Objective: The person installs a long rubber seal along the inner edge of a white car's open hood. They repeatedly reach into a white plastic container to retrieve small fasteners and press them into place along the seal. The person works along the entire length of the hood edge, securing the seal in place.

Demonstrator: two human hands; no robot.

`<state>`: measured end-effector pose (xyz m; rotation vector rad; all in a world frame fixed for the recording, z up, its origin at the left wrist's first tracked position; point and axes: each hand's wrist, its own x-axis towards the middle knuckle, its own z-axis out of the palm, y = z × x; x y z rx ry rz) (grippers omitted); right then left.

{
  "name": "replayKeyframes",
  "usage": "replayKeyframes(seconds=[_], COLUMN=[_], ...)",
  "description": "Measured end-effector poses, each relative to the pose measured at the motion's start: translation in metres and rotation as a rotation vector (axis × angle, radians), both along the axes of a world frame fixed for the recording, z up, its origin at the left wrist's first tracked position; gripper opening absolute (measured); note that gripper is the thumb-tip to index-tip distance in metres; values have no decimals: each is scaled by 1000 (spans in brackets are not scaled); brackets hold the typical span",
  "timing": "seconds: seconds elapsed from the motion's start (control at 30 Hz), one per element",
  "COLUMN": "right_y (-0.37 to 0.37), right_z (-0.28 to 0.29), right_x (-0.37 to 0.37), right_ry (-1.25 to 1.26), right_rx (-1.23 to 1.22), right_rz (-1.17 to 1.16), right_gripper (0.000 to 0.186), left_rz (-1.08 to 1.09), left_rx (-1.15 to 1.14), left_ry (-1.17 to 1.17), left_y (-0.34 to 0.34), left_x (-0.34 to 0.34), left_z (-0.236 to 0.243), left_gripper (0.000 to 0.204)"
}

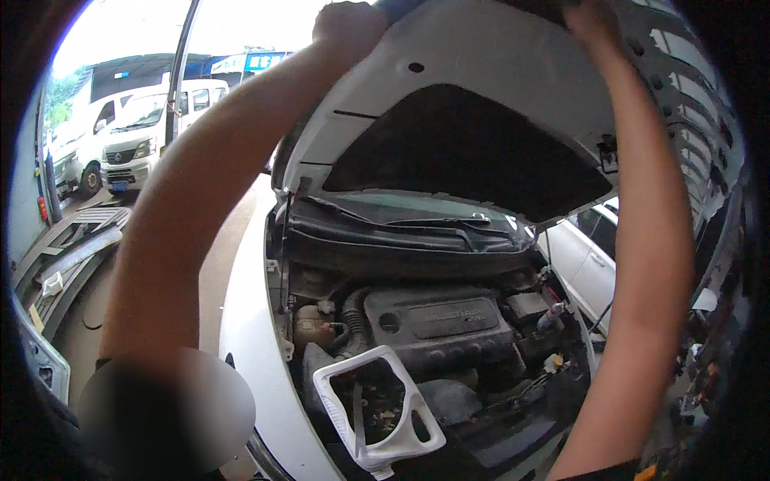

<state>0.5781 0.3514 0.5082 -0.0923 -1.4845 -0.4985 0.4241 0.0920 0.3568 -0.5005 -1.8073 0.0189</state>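
Note:
Both my arms reach up to the raised car hood (489, 52). My left hand (349, 28) is closed at the hood's upper left edge. My right hand (592, 22) grips the edge farther right, its fingers partly hidden and cut off by the picture's top. A dark lining (465, 148) covers the middle of the hood's underside. Below lies the open engine bay, with a black engine cover (437, 321) at its centre. A white plastic jug (325, 385), cut open and with a handle, rests over the front of the bay.
A brownish coolant tank (314, 325) sits left of the engine. The white fender (261, 353) borders the bay. White vans (132, 144) stand outside at left, near stacked metal parts (68, 248). Another white car (581, 252) is at right. A blurred patch covers the lower left.

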Motion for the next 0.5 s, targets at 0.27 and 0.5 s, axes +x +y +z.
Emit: replayKeyframes(seconds=[0.27,0.5], right_y=[-29,-18], right_z=[-8,-20], right_x=[12,-26], right_ry=[-16,-2], right_rx=[-65,-288], right_rz=[-32,158], right_gripper=[42,52], left_rz=[144,217], left_rx=[-31,-50], left_ry=[-22,69], left_y=[-7,-18], left_x=[-21,-50], left_z=[21,19], left_gripper=[22,24])
